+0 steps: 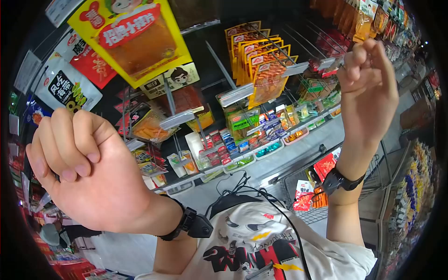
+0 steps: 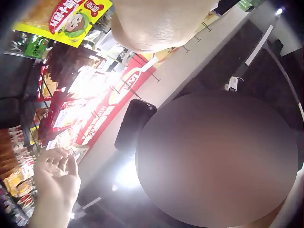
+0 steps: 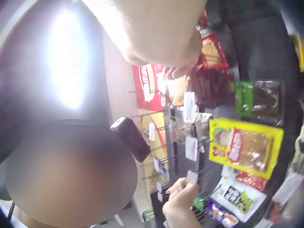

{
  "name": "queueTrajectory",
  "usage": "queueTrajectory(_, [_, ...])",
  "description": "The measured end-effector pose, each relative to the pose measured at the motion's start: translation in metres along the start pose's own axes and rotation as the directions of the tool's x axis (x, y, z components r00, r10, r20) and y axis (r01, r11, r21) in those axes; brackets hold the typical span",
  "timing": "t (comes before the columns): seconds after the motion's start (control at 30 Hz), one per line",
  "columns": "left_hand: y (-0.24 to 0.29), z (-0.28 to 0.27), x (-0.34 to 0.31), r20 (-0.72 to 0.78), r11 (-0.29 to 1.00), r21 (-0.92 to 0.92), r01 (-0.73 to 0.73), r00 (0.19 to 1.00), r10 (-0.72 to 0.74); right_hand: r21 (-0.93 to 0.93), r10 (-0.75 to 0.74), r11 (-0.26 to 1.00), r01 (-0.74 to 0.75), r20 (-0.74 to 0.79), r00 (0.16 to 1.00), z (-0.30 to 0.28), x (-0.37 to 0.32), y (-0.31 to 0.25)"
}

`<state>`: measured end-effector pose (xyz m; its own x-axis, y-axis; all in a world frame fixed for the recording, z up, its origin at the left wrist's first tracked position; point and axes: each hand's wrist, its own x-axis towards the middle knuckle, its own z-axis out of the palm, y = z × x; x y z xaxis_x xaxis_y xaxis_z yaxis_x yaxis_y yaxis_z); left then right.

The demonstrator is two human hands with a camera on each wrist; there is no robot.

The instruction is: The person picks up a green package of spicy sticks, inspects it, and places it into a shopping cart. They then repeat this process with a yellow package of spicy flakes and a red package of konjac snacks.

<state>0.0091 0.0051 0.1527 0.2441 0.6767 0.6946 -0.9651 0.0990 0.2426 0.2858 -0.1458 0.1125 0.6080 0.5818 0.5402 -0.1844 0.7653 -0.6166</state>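
Note:
My left hand (image 1: 88, 172) is raised at the left of the head view, its fingers folded down toward the palm with nothing in them. A large yellow packet of brown snack slices (image 1: 140, 56) hangs just beyond and above it. A white snack pouch (image 1: 70, 84) hangs behind its knuckles. On the right, my right hand (image 1: 371, 93) is held up with its fingers loosely bent and nothing in it. Hooked packets with yellow edges (image 1: 268, 81) hang to its left. Both wrists wear a black strap with a small camera.
Metal display hooks with price tags (image 1: 235, 95) jut out from the rack. Below them stand bins of small wrapped snacks (image 1: 268, 148). A wire cart (image 1: 312, 215) near my body holds red packets (image 1: 304, 193). Another shelf of packets (image 1: 413, 200) stands on the right.

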Motion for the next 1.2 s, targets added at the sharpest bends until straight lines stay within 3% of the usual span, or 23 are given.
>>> queueTrajectory(0.1, [-0.012,-0.005,0.0,0.013,0.996,0.032,0.089,0.996,-0.089,-0.278,0.061,0.956,-0.096,-0.134,0.989,-0.086,-0.016,-0.003])
queueTrajectory(0.17, [-0.011,-0.019,0.0,0.024,0.981,0.118,0.153,0.987,-0.157,-0.438,0.102,0.865,-0.242,-0.32,0.942,-0.153,-0.044,-0.007])
queueTrajectory(0.2, [-0.022,-0.024,-0.005,0.019,0.98,0.163,0.114,0.993,-0.119,-0.47,0.122,0.817,-0.333,-0.423,0.898,-0.189,-0.06,-0.009])
queueTrajectory(0.23, [-0.033,-0.03,-0.014,0.048,0.973,0.208,0.097,0.993,-0.109,-0.439,0.173,0.8,-0.409,-0.484,0.858,-0.234,-0.081,-0.011])
queueTrajectory(0.27, [-0.042,-0.034,-0.024,0.106,0.94,0.291,0.176,0.971,-0.214,-0.372,0.179,0.806,-0.46,-0.588,0.789,-0.276,-0.107,-0.013])
queueTrajectory(0.3, [-0.06,-0.039,-0.041,0.002,0.91,0.385,0.157,0.985,-0.171,-0.29,0.19,0.819,-0.495,-0.677,0.711,-0.319,-0.138,-0.017])
queueTrajectory(0.37, [-0.097,-0.048,-0.073,-0.068,0.823,0.466,0.325,0.941,-0.333,-0.11,0.186,0.853,-0.51,-0.849,0.495,-0.407,-0.213,-0.016])
queueTrajectory(0.43, [-0.117,-0.066,-0.101,-0.245,0.648,0.591,0.48,0.872,-0.423,0.026,0.172,0.903,-0.428,-0.937,0.306,-0.477,-0.3,-0.006])
queueTrajectory(0.5, [-0.135,-0.086,-0.124,-0.325,0.482,0.669,0.566,0.806,-0.495,0.128,0.238,0.844,-0.52,-0.959,0.151,-0.518,-0.379,0.009])
queueTrajectory(0.57, [-0.162,-0.081,-0.138,-0.55,0.39,0.637,0.664,0.747,-0.373,0.293,0.357,0.749,-0.594,-0.934,-0.01,-0.542,-0.446,0.036])
queueTrajectory(0.63, [-0.194,-0.08,-0.15,-0.52,0.42,0.634,0.649,0.76,-0.389,0.289,0.41,0.549,-0.785,-0.911,-0.049,-0.578,-0.529,0.073])
queueTrajectory(0.7, [-0.212,-0.084,-0.157,-0.58,0.253,0.609,0.751,0.64,-0.503,0.446,0.548,0.418,-0.791,-0.819,-0.172,-0.611,-0.612,0.115])
queueTrajectory(0.77, [-0.248,-0.056,-0.17,-0.657,0.109,0.561,0.821,0.521,-0.545,0.177,0.273,-0.046,-0.983,-0.945,-0.183,-0.621,-0.655,0.147])
queueTrajectory(0.8, [-0.253,-0.056,-0.176,-0.619,0.036,0.572,0.819,0.461,-0.636,0.069,0.15,-0.313,-0.947,-0.981,-0.121,-0.622,-0.67,0.159])
queueTrajectory(0.83, [-0.264,-0.055,-0.184,-0.62,-0.024,0.595,0.804,0.439,-0.65,0.1,0.162,-0.251,-0.963,-0.976,-0.144,-0.625,-0.685,0.169])
queueTrajectory(0.9, [-0.286,-0.054,-0.203,-0.652,-0.134,0.604,0.785,0.39,-0.65,0.162,0.188,-0.138,-0.977,-0.964,-0.187,-0.608,-0.638,0.141])
queueTrajectory(0.93, [-0.295,-0.054,-0.213,-0.669,-0.18,0.602,0.778,0.369,-0.645,0.225,0.291,-0.031,-0.974,-0.93,-0.224,-0.605,-0.621,0.13])
queueTrajectory(1.03, [-0.318,-0.053,-0.237,-0.701,-0.278,0.589,0.759,0.308,-0.643,0.233,-0.045,-0.242,-0.942,-0.972,-0.229,-0.617,-0.649,0.167])
queueTrajectory(1.07, [-0.323,-0.053,-0.242,-0.705,-0.3,0.585,0.754,0.289,-0.648,0.203,-0.029,-0.22,-0.954,-0.979,-0.201,-0.618,-0.656,0.173])
queueTrajectory(1.17, [-0.335,-0.053,-0.261,-0.713,-0.338,0.563,0.754,0.236,-0.66,0.2,-0.006,-0.435,-0.878,-0.976,-0.22,-0.614,-0.651,0.181])
queueTrajectory(1.2, [-0.334,-0.055,-0.264,-0.691,-0.34,0.586,0.735,0.235,-0.683,0.175,0.066,-0.428,-0.886,-0.972,-0.224,-0.609,-0.648,0.181])
